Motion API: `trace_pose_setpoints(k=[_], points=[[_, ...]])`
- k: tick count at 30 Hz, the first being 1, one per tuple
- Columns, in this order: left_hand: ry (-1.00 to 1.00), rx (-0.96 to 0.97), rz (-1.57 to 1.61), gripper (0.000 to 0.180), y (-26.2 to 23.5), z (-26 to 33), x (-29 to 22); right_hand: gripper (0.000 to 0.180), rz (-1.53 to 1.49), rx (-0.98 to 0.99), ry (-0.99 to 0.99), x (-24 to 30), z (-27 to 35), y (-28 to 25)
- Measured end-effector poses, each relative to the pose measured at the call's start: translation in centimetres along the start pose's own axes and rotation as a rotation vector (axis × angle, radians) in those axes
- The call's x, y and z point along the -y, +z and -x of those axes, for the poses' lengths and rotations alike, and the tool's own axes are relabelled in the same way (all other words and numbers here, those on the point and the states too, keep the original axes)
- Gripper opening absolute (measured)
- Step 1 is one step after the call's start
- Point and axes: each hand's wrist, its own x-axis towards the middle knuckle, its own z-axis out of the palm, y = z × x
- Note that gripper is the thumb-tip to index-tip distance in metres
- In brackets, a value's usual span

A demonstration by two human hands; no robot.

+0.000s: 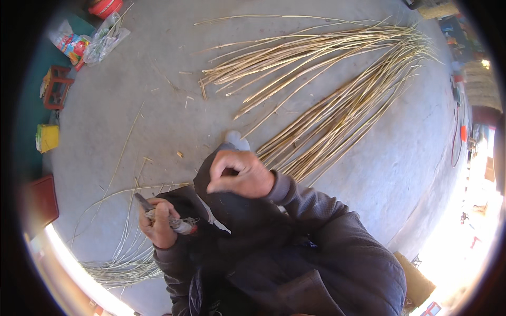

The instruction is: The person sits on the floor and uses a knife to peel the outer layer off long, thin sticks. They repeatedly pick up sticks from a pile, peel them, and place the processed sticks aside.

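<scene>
My left hand is closed around a tool with a dark, flat end sticking out past the fingers. Pale, frayed fibres show at the other side of the same grip, with a bit of red by the wrist; how they join the tool is hidden. Up and to the right, over my dark-clothed knee, my right hand is curled with thumb and forefinger brought together. Anything pinched there is too thin or blurred to make out. The two hands are apart.
Long tan stalks fan across the grey floor ahead and right. Thinner strips lie at lower left. Along the left wall are a clear plastic bag, a reddish-brown frame, a yellow box and a dark red panel.
</scene>
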Motion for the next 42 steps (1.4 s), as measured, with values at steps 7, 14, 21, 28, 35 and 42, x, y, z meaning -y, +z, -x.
trace_pose_setpoints(k=[7,14,21,28,35,42], points=[[-0.067,-0.067,0.109,0.018,-4.4,-5.1,5.4,0.039,0.481,-0.588,0.702,-29.4,5.0,-16.9],[-0.217,0.007,0.061,0.02,-5.1,-6.9,7.7,0.048,0.453,-0.789,1.238,-44.8,9.3,-24.1],[-0.211,0.07,0.125,0.021,-4.3,-7.6,6.9,0.023,-0.069,-1.094,0.947,-40.7,2.8,-22.2],[-0.284,-0.013,0.188,0.026,-3.3,-8.0,6.9,0.041,1.089,-0.571,0.607,-33.9,-2.7,-20.9],[-0.364,0.021,0.107,0.03,-2.8,-8.0,6.7,0.036,1.853,0.173,0.591,-34.4,-0.7,-23.1],[-0.376,0.021,0.063,0.028,-2.9,-8.2,6.8,0.014,1.966,0.241,0.522,-35.4,6.9,-25.1]])
